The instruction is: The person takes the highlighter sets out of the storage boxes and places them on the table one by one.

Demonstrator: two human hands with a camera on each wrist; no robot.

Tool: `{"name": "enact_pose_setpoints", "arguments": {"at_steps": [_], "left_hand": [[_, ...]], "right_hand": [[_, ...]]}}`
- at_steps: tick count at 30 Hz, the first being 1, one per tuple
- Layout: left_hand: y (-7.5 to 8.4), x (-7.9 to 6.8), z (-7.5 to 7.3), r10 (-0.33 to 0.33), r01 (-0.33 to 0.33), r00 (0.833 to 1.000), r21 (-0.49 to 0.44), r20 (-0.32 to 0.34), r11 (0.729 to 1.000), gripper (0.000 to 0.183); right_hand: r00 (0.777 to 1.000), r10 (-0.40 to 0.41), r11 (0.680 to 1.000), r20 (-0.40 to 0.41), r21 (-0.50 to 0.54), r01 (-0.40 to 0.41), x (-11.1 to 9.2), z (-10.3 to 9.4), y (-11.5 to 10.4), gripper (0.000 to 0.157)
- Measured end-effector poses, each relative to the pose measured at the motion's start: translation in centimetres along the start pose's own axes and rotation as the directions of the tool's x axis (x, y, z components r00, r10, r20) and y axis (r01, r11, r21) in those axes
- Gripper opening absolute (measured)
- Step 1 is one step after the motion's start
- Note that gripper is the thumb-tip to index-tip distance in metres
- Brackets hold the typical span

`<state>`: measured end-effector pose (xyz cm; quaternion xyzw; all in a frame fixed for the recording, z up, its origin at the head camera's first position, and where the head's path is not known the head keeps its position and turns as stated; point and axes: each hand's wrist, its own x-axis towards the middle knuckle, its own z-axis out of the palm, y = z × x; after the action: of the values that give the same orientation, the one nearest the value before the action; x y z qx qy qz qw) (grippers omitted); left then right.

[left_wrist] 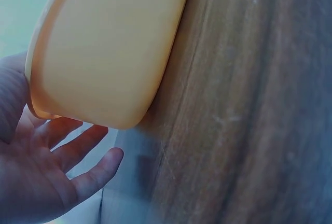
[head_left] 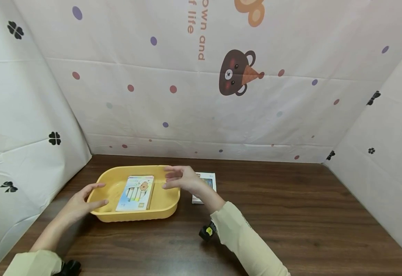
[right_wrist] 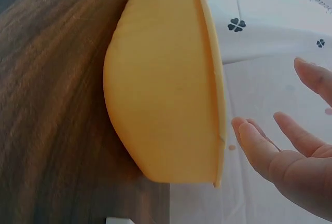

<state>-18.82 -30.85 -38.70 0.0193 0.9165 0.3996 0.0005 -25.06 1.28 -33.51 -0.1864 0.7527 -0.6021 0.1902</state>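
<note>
A yellow plastic basin (head_left: pixel 166 209) rests on the table toward the left in the head view. Inside it lies a small stack of flat packs (head_left: pixel 135 193), the top one printed with pale sticks and a flower-like figure. My left hand (head_left: pixel 78 205) is at the basin's left end, thumb and forefinger spread over the rim. In the left wrist view its other fingers (left_wrist: pixel 88 146) lie loosely spread beside the basin wall. Above the basin's right end hovers my right hand (head_left: pixel 183 180), fingers slightly bent and holding nothing. The right wrist view shows it apart from the rim.
Just right of the basin a white box (head_left: pixel 196 200) with a coloured picture lies on the table, partly hidden by my right forearm. The dark wooden table (head_left: pixel 290 207) stretches to the right. Printed white cloth (head_left: pixel 194 111) hangs behind and at both sides.
</note>
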Motion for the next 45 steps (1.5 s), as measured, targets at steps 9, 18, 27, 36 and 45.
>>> {"name": "enact_pose_setpoints", "arguments": {"at_steps": [9,18,27,36,45], "left_hand": [[0.1,0.0,0.0,0.009,-0.009,1.000,0.013,0.001,1.000,0.067],[0.0,0.1,-0.2,0.026,-0.026,1.000,-0.003,0.001,1.000,0.066],[0.2,0.2,-0.1,0.021,-0.021,1.000,0.001,0.007,1.000,0.067],[0.2,0.4,-0.1,0.019,-0.020,1.000,0.005,0.008,1.000,0.066],[0.1,0.3,-0.1,0.029,-0.029,1.000,0.010,0.002,1.000,0.065]], "right_hand": [[0.999,0.018,1.000,0.034,-0.008,-0.018,0.0,1.0,-0.3,0.053],[0.997,0.042,0.996,0.072,-0.076,-0.036,0.8,2.2,0.2,0.055],[0.994,0.070,0.991,0.089,-0.117,-0.059,1.4,3.3,0.7,0.056],[0.994,0.097,0.975,0.048,-0.205,-0.085,2.0,4.5,0.9,0.055],[0.993,0.119,0.957,0.026,-0.268,-0.108,2.4,5.3,1.0,0.060]]}}
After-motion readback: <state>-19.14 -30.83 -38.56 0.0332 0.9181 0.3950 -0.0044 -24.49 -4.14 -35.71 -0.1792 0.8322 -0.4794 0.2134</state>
